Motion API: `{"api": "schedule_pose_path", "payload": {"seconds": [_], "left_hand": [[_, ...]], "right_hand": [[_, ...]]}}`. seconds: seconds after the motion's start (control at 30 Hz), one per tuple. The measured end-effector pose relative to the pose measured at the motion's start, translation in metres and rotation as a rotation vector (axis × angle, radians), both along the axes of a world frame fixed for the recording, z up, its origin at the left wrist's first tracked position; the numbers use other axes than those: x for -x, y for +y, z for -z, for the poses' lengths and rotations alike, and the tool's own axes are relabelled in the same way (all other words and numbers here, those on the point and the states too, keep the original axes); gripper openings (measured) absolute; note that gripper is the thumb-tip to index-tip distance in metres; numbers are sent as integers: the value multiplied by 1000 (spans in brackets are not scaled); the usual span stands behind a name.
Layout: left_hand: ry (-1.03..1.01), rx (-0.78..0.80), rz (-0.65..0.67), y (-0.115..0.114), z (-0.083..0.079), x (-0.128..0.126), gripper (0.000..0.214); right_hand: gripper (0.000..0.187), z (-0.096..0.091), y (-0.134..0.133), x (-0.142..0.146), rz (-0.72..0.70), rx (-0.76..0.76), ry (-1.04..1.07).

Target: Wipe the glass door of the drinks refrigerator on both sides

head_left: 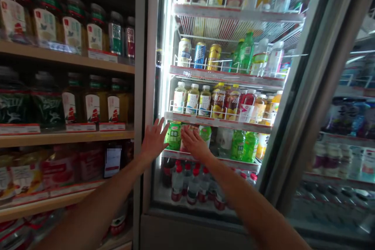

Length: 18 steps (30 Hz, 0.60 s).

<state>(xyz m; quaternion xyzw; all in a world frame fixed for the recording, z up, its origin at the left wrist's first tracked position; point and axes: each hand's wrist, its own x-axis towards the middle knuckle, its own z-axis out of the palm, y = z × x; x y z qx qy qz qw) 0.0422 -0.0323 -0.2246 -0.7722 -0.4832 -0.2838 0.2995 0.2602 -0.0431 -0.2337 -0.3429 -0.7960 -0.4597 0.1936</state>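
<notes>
My left hand is raised with its fingers spread, beside the left edge of the lit drinks cooler, and holds nothing. My right hand reaches into the cooler's second shelf from the bottom. Its fingers lie over the front of a pink-labelled drink container, hiding most of it; the thumb is out of sight. A green drink container stands just left of it, and another green-labelled bottle to its right.
Tea and juice bottles line the shelf above; red-capped bottles stand below. The cooler door frame slants along the right. Wooden shelves with bottles and packets fill the left, where a phone-like screen shows.
</notes>
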Motion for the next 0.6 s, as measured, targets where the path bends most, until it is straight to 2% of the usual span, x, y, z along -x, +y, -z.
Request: {"api": "schedule_pose_path", "payload": {"seconds": [0.1,0.2,0.27,0.4,0.47,0.6], "left_hand": [[16,7,30,-5,-6,-18,77],[21,8,55,-11,-14,-38,77],[17,4,79,-15,-20,-52,78],[34,0,144,-22,-28,-78,79],[42,-8,166,-23,-31,-88,81],[38,-37,199,-23,-36,-106,82]], "right_hand": [[47,1,-12,-32,15,17,-30],[50,-15,-20,-56,129,-33,133],[51,-20,-26,-69,173,-65,202],[51,-4,-39,-91,145,-25,72],[50,-3,-43,-101,132,-25,34],[48,-26,-44,-120,191,-141,255]]}}
